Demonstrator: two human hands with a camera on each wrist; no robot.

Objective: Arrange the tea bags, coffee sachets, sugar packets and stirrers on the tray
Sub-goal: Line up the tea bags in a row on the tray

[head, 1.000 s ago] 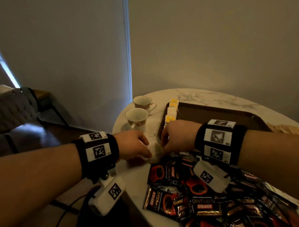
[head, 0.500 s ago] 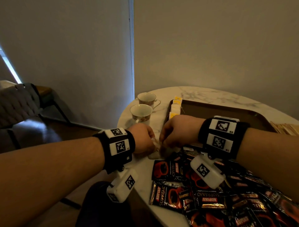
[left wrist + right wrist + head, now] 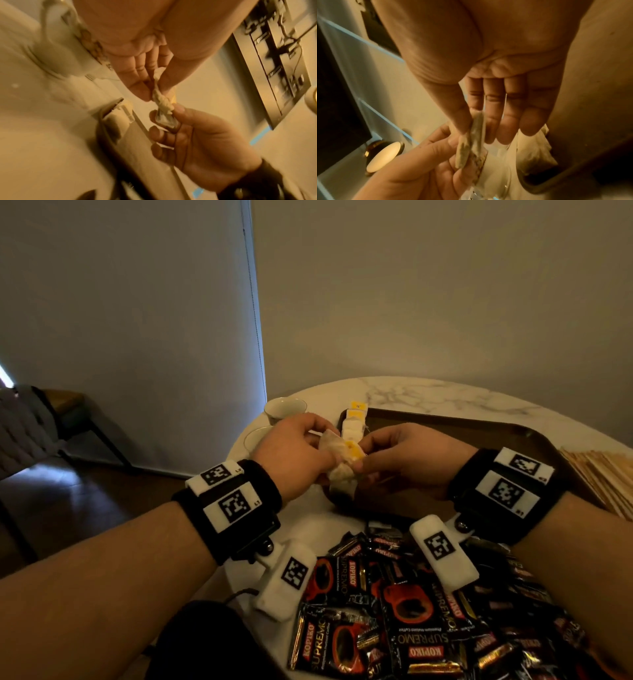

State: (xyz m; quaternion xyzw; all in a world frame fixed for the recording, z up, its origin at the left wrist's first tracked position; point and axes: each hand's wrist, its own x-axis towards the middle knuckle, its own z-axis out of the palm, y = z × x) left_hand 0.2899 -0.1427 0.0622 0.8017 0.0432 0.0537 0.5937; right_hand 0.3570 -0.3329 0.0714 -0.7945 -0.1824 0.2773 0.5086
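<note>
Nearest to us, a heap of black and red coffee sachets [image 3: 404,607] lay loose on the marble table [image 3: 445,395], under both wrists. Above the table's near side, we held both hands raised and close together. Our left hand [image 3: 294,453] pinched one end of a bunch of tea bags [image 3: 342,463] between thumb and fingers; our right hand [image 3: 404,460] pinched the other end, its remaining fingers loosely extended. The bunch hung between the two hands, clear of the surface, over the near left corner of the brown tray [image 3: 479,426]. Along the tray's left edge lay a row of tea bags with yellow tags [image 3: 354,419]. Wooden stirrers [image 3: 603,474] were piled right of the tray. Two cups [image 3: 284,409] stood left of the tray, farthest off.
</note>
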